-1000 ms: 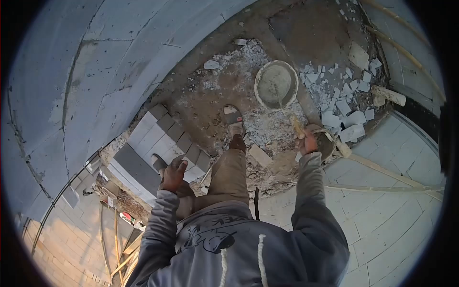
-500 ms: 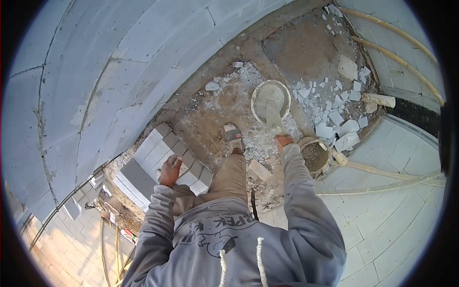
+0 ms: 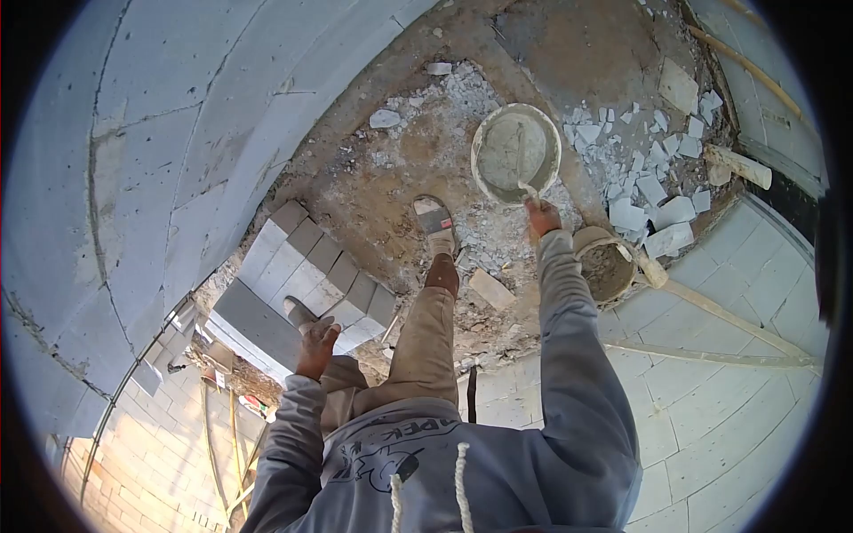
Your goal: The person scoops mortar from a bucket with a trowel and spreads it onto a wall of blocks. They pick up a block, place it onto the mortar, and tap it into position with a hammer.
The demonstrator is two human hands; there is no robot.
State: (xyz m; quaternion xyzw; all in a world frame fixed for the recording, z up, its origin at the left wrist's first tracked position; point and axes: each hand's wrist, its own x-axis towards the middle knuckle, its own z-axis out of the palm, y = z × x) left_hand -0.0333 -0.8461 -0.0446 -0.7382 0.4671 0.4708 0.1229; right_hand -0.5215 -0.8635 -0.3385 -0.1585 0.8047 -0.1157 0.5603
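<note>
My right hand (image 3: 542, 218) is closed on the handle of a trowel (image 3: 527, 189), whose far end reaches into wet grey mortar in a round bucket (image 3: 477, 164). Most of the blade is hard to tell from the mortar. My left hand (image 3: 315, 347) hangs above my bent left leg, near the stacked grey blocks (image 3: 330, 282), with its fingers partly spread and nothing in them. One shoe (image 3: 433, 214) stands on the dirt floor, and the other (image 3: 300, 313) rests on the blocks.
A second bucket (image 3: 607, 266) sits beside my right forearm. Broken white block pieces (image 3: 653, 191) lie at the right, near a pale pipe-like piece (image 3: 739, 164). A loose block (image 3: 491, 290) lies before me. Block walls (image 3: 178, 115) rise at the left and right, with bamboo poles (image 3: 711, 349) at the right.
The view has shifted, and the buckets sit farther right in it. The trowel blade, lifted toward me before, now lies down in the mortar. My left hand's fingers have spread a little.
</note>
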